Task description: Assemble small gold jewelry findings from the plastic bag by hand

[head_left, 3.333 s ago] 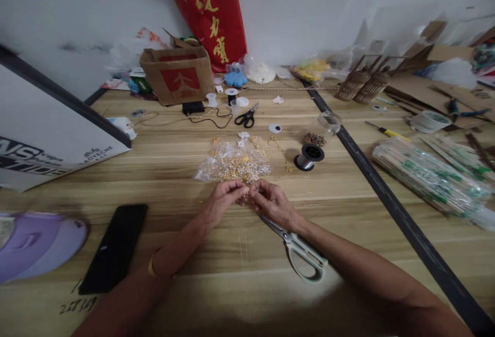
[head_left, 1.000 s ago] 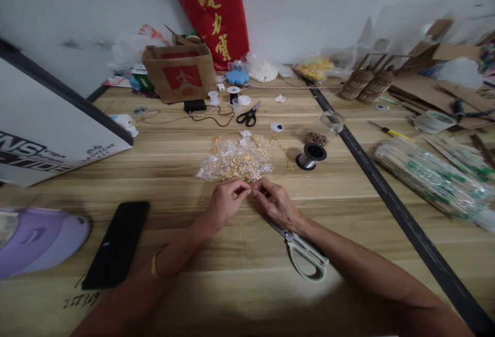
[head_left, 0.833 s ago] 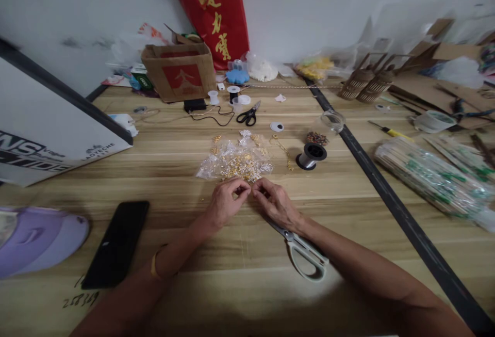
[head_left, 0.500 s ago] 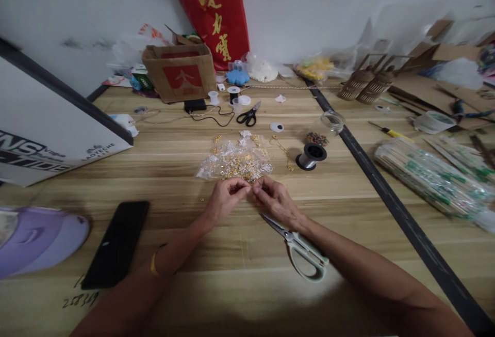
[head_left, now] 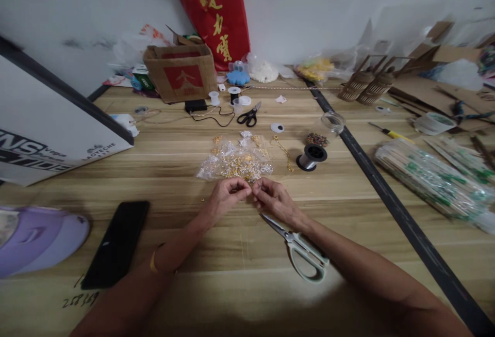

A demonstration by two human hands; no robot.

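My left hand (head_left: 229, 196) and my right hand (head_left: 274, 198) meet fingertip to fingertip over the table, each closed in a pinch. Whatever lies between the fingertips is too small to make out. Just beyond them is a pile of gold and silver jewellery findings (head_left: 243, 164), partly in clear plastic bags. A gold chain (head_left: 284, 152) lies to the right of that pile, beside a spool of fine wire (head_left: 310, 158). Scissors with pale handles (head_left: 305, 258) rest under and beside my right wrist, their blades pointing toward the hands.
A black phone (head_left: 116, 244) and a purple cap (head_left: 42, 239) lie at the left. Black scissors (head_left: 249, 115), a jar of beads (head_left: 327, 129) and a brown paper bag (head_left: 180, 74) stand farther back. Bagged wooden sticks (head_left: 429, 177) occupy the right, past a dark strip (head_left: 371, 177).
Hardly anything differs. Both hands stay pinched together at the same spot, with only a very slight shift of the fingers and of the view.
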